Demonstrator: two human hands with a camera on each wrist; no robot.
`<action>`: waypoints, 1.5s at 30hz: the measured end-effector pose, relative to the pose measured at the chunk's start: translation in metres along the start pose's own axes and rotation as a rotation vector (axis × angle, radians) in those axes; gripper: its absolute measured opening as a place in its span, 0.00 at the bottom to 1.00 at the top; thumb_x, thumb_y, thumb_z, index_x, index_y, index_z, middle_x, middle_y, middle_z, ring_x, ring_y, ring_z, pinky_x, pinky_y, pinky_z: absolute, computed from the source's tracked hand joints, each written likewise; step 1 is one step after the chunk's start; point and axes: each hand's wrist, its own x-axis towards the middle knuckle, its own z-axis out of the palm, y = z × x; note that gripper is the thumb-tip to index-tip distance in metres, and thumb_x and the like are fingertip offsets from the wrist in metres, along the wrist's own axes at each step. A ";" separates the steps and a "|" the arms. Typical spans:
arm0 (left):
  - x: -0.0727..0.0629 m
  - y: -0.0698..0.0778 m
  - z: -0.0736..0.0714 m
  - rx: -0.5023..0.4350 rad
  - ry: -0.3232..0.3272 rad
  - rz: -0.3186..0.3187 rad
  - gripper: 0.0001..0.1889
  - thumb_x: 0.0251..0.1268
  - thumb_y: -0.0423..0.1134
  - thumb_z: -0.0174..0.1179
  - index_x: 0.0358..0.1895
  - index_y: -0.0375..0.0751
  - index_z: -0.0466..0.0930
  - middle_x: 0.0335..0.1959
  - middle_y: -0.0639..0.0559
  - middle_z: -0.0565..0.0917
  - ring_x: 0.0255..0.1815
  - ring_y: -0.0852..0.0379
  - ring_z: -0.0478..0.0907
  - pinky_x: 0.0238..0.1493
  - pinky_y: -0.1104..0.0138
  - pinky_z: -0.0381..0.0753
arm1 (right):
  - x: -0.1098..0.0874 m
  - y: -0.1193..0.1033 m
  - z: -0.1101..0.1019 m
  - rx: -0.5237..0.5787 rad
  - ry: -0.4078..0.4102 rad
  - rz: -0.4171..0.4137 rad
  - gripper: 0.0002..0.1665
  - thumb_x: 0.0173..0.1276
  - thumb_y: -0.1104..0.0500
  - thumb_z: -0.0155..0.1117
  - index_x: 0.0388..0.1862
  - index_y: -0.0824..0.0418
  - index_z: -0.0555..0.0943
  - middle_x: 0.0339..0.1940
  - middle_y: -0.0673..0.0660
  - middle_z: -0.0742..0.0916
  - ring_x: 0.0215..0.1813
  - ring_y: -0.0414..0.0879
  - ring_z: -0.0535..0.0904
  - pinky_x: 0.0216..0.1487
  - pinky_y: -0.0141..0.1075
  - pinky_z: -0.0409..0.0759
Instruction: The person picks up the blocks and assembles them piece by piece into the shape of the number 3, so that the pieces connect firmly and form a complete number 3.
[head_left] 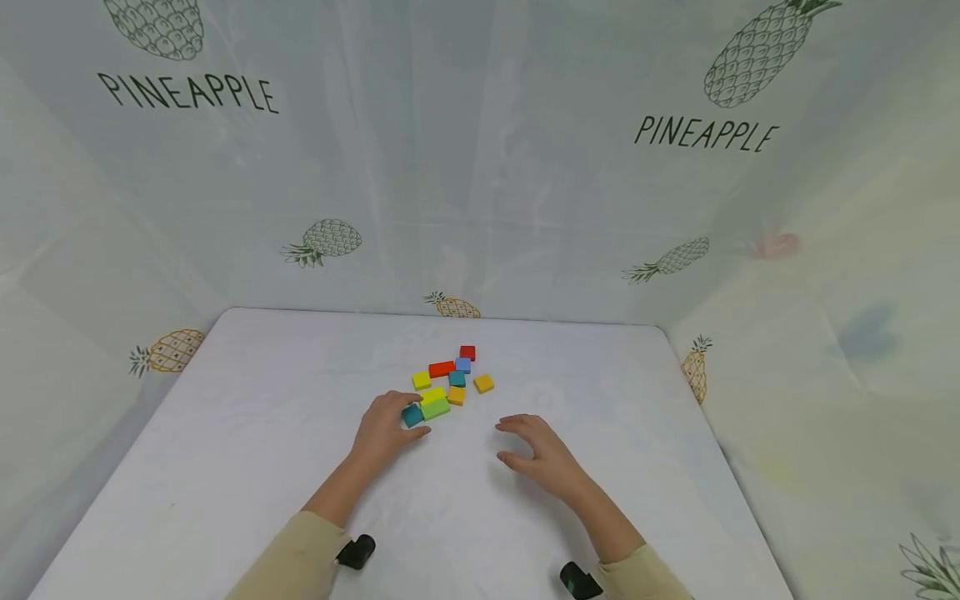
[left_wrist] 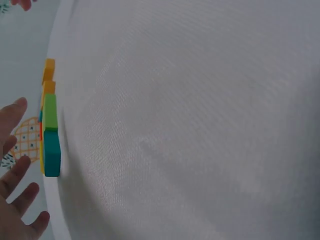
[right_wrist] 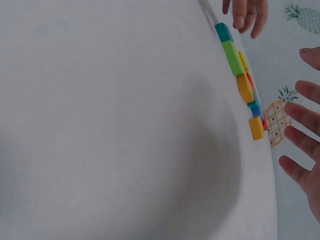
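My left hand (head_left: 381, 429) reaches over the left end of a cluster of coloured blocks. Its thumb and fingers are spread on either side of a teal block (head_left: 412, 415), and the left wrist view shows the fingers (left_wrist: 17, 175) apart. Beside that block lie a light green block (head_left: 435, 408) and a yellow block (head_left: 432, 395). My right hand (head_left: 547, 458) hovers to the right of the cluster with relaxed, parted fingers and nothing in them. Nearest to it are an orange block (head_left: 483, 383) set slightly apart and another orange block (head_left: 456, 396).
Farther back lie a small yellow block (head_left: 422, 381), a long red block (head_left: 442, 369), a second teal block (head_left: 457, 379), a blue block (head_left: 463, 365) and a red cube (head_left: 467, 352). A white-covered table (head_left: 637, 400) bears them, with a pineapple-printed curtain (head_left: 465, 167) behind.
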 end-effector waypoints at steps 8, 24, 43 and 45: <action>0.015 0.000 0.005 0.135 0.008 0.076 0.25 0.48 0.50 0.76 0.50 0.45 0.83 0.46 0.48 0.80 0.50 0.47 0.72 0.52 0.54 0.75 | -0.003 0.000 0.007 0.024 -0.003 -0.001 0.25 0.67 0.48 0.65 0.60 0.56 0.79 0.59 0.46 0.78 0.65 0.46 0.69 0.63 0.50 0.69; 0.033 -0.002 0.013 0.201 -0.068 0.118 0.18 0.50 0.48 0.76 0.44 0.48 0.85 0.44 0.51 0.83 0.47 0.48 0.73 0.51 0.55 0.75 | -0.002 0.007 0.016 0.036 0.001 0.000 0.24 0.68 0.46 0.64 0.59 0.54 0.80 0.57 0.44 0.79 0.63 0.45 0.71 0.62 0.49 0.71; 0.034 0.002 0.011 0.096 -0.058 0.080 0.18 0.50 0.42 0.76 0.46 0.43 0.87 0.44 0.49 0.84 0.47 0.48 0.74 0.53 0.54 0.74 | 0.008 0.011 0.025 0.202 0.018 0.095 0.24 0.69 0.50 0.64 0.61 0.58 0.78 0.57 0.47 0.80 0.64 0.50 0.71 0.64 0.54 0.67; 0.033 0.004 0.010 0.078 -0.046 0.091 0.18 0.50 0.42 0.76 0.46 0.43 0.87 0.43 0.49 0.84 0.46 0.49 0.74 0.53 0.55 0.74 | 0.008 0.011 0.026 0.224 0.033 0.118 0.24 0.68 0.51 0.65 0.61 0.57 0.78 0.57 0.48 0.80 0.64 0.51 0.72 0.63 0.54 0.68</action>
